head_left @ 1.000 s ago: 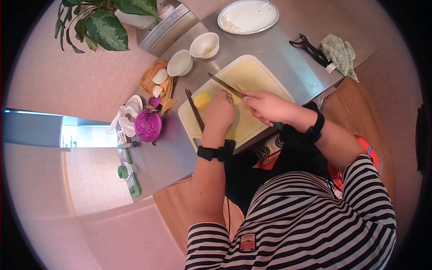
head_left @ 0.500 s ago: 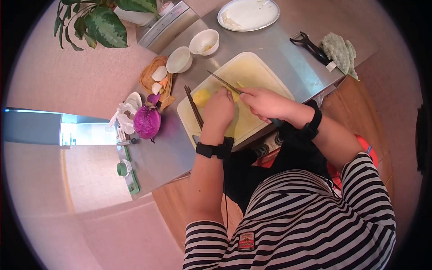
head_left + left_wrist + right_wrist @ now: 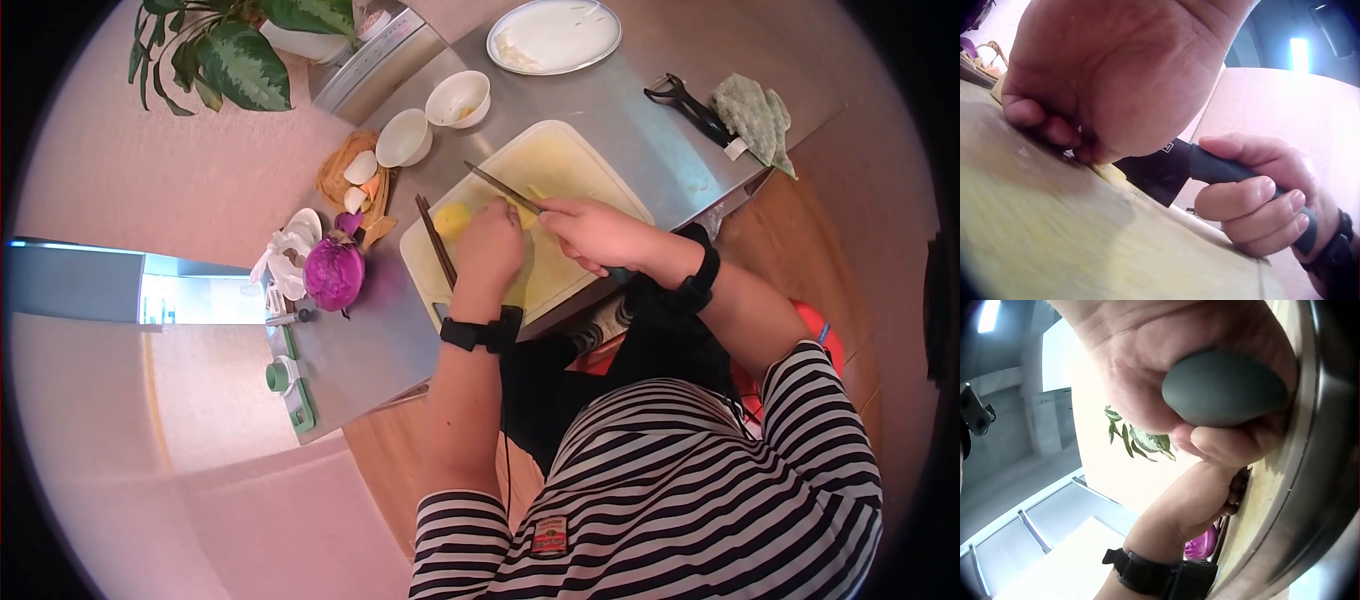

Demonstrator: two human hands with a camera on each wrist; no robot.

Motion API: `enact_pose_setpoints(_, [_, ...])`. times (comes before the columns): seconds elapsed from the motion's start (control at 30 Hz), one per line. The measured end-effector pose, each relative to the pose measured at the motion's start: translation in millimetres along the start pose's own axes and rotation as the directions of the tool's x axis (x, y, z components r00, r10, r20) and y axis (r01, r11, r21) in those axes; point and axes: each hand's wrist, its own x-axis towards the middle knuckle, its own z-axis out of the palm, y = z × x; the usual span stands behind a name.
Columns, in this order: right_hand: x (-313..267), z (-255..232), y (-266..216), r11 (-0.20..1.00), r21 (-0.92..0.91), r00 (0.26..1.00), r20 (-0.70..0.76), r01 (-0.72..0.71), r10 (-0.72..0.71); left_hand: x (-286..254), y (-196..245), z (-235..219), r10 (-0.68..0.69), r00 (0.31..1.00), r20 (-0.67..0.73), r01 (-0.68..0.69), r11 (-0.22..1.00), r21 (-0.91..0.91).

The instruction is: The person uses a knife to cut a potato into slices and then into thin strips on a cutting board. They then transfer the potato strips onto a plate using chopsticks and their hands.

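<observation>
On the pale cutting board [image 3: 575, 155], my left hand [image 3: 490, 248] has its fingers curled down over a yellow potato piece [image 3: 1111, 174], mostly hidden beneath them. My right hand [image 3: 603, 237] grips the dark green handle [image 3: 1225, 167] of a kitchen knife [image 3: 497, 185]. The dark blade lies right beside the left fingertips and points toward the far left of the board. Another peeled yellow potato chunk [image 3: 453, 219] sits just left of the left hand. A pair of dark chopsticks [image 3: 434, 238] lies along the board's left side.
Left of the board are a cut red cabbage [image 3: 333, 273] and a woven basket [image 3: 335, 180] with white pieces. Two white bowls [image 3: 404, 140] and an oval plate [image 3: 555, 38] stand behind. A black peeler [image 3: 690, 106] and a greenish cloth [image 3: 750, 115] lie at right, a green slicer [image 3: 298, 405] at front left.
The head view shifts slightly. Both hands and the knife stay almost in the same place on the board, with only tiny movement.
</observation>
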Motion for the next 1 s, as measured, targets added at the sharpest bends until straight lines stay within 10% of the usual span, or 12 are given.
enact_pose_setpoints(0.7, [4.7, 9.4, -0.1, 0.999, -0.043, 0.999, -0.048, -0.012, 0.01, 9.1, -9.6, -8.0, 0.059, 0.995, 0.076, -0.053, 0.995, -0.085])
enact_pose_setpoints(1.0, [4.2, -2.8, -8.1, 0.858, -0.508, 0.975, -0.14, 0.081, -0.175, 3.9, -12.0, -11.1, 0.081, 0.995, 0.057, -0.069, 0.979, -0.194])
